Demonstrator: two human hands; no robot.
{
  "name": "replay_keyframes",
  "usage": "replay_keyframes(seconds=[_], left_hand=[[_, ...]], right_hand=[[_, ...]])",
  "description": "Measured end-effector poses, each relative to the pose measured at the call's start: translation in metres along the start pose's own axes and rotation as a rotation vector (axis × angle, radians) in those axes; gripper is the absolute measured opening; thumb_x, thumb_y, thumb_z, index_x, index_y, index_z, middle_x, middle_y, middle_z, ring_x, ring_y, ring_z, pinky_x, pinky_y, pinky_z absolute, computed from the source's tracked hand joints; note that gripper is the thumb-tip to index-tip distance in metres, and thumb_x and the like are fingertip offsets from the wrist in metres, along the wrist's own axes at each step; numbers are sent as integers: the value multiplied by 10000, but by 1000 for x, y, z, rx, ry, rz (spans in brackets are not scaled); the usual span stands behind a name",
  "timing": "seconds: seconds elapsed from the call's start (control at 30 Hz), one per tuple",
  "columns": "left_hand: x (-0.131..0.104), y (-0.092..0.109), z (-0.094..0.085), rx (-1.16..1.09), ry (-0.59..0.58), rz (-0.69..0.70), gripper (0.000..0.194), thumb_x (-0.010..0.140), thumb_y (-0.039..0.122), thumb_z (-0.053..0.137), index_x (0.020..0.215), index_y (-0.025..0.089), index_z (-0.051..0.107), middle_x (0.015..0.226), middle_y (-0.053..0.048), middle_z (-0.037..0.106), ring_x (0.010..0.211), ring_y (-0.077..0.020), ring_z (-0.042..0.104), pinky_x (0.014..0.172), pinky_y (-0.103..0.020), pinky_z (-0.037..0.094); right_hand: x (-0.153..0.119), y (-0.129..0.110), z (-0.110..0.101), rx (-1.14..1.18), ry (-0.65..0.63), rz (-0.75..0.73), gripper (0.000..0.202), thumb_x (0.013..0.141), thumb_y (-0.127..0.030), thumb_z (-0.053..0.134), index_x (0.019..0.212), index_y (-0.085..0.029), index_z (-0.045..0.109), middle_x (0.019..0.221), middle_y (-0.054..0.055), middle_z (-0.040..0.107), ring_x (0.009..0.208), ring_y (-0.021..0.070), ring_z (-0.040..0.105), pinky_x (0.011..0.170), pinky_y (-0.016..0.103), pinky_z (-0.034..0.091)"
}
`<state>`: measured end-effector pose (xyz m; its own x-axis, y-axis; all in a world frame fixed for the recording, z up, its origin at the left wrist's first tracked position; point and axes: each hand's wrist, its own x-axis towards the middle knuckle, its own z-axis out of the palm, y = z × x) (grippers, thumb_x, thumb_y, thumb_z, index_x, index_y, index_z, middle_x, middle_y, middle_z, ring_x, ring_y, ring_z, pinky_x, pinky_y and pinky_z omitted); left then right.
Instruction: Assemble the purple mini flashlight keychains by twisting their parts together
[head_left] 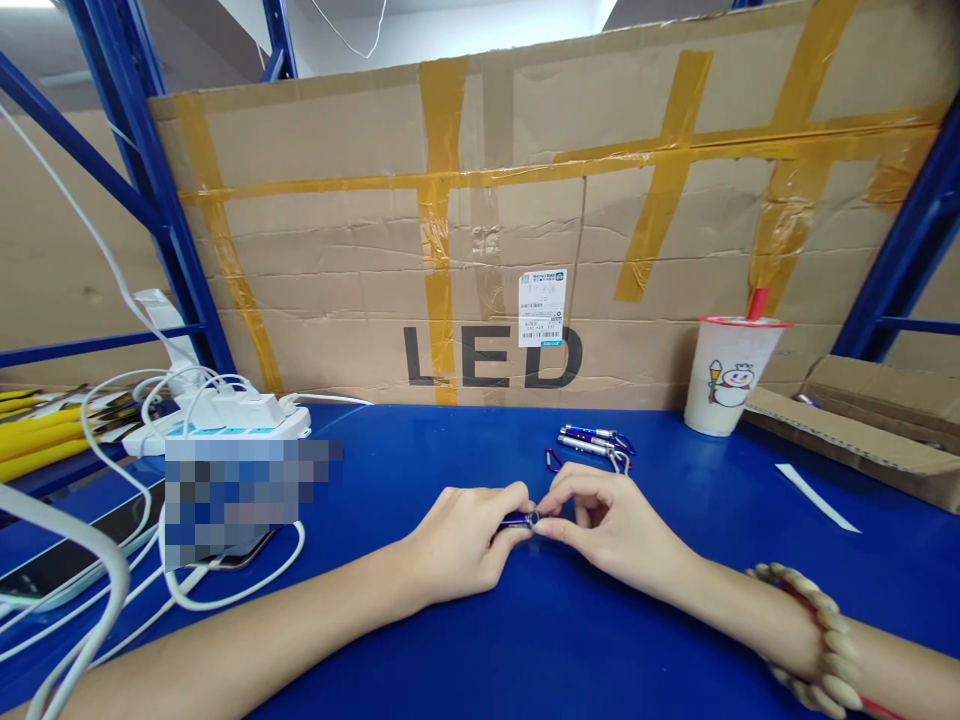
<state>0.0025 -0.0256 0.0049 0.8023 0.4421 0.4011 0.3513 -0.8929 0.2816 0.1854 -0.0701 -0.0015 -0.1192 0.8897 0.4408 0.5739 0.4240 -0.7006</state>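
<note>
My left hand [472,540] is closed around a small dark blue keychain flashlight [516,520], whose metal end points right between thumb and forefinger. At that end, my right hand [596,515] pinches with thumb and forefinger. What exactly lies between those right fingertips is too small to make out, though they touch the flashlight's tip. Just behind my right hand, several similar keychain flashlights [589,440], blue and silver, lie in a group with small carabiner clips [620,461] on them.
A white cup [731,380] with a red straw stands at the back right. Near it are a paper strip [817,497] and an open cardboard box [862,430]. At left lie a power strip [232,420], white cables and a phone [75,550]. A large carton [360,270] walls off the back.
</note>
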Motion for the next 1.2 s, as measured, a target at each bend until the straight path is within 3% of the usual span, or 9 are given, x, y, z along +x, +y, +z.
replay_keyframes(seconds=[0.57, 0.8, 1.0, 1.2], left_hand=[[0, 0, -1, -34, -7, -72, 44, 837, 232, 440, 809, 205, 417, 771, 46, 605, 577, -110, 532, 517, -195, 315], [1, 1, 0, -54, 4, -92, 57, 832, 259, 445, 815, 212, 418, 766, 57, 602, 535, -101, 499, 504, -196, 307], [1, 0, 1, -28, 2, -93, 55, 843, 265, 441, 845, 211, 437, 743, 51, 598, 568, -108, 529, 509, -200, 319], [1, -1, 1, -78, 21, -52, 124, 883, 276, 408, 965, 226, 486, 859, 39, 614, 699, -104, 574, 583, -193, 385]], right_hand=[[0, 4, -1, 77, -53, 64, 273, 703, -409, 642, 771, -144, 637, 770, 25, 575, 363, 30, 459, 351, 185, 334], [0, 3, -1, 64, -34, 17, 263, 710, -406, 643, 769, -150, 640, 770, 20, 579, 372, 27, 463, 356, 178, 346], [-1, 4, -2, 72, 6, 0, 264, 696, -410, 658, 770, -157, 646, 746, 13, 578, 374, 29, 459, 368, 180, 359], [1, 2, -5, 102, 10, 14, 256, 686, -407, 668, 741, -158, 650, 705, 4, 579, 358, 28, 449, 361, 179, 347]])
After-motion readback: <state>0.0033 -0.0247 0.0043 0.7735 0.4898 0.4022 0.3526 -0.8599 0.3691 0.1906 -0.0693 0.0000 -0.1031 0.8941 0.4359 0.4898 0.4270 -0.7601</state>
